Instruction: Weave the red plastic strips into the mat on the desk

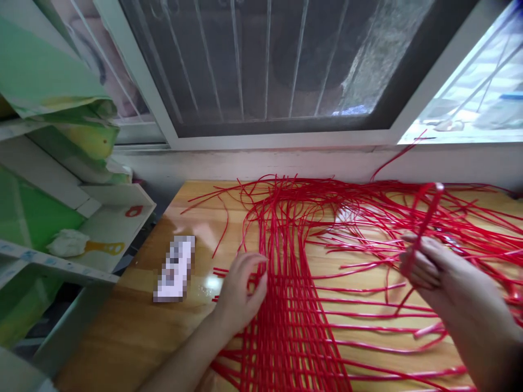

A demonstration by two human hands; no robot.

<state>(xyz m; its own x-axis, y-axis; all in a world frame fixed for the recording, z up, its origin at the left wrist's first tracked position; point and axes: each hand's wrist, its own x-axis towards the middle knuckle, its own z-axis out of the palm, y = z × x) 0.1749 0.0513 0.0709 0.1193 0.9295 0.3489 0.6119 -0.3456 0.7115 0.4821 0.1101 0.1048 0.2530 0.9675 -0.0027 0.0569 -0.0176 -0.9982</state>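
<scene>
From where I stand, the red weave (290,326) lies on the wooden table (122,324), its glossy, narrow strips crossed in a close lattice at the near end and running lengthwise, uncrossed, at the far end. Crosswise ends stick out long to its right, some slightly bowed, and as short stubs to its left. At the weave's left edge is the left hand (243,288), half curled, with a gap between thumb and fingers; I can't tell whether it pinches a strip. To the right of the weave, raised, the right hand (433,267) is closed around a bent red strip (429,215) that loops above the fist. Loose strands (347,188) sprawl beyond the weave and off to its right. Left of it lies a pixelated pale card (175,269); farther left stands a shelf (116,204); beyond it is a barred window (281,130).
</scene>
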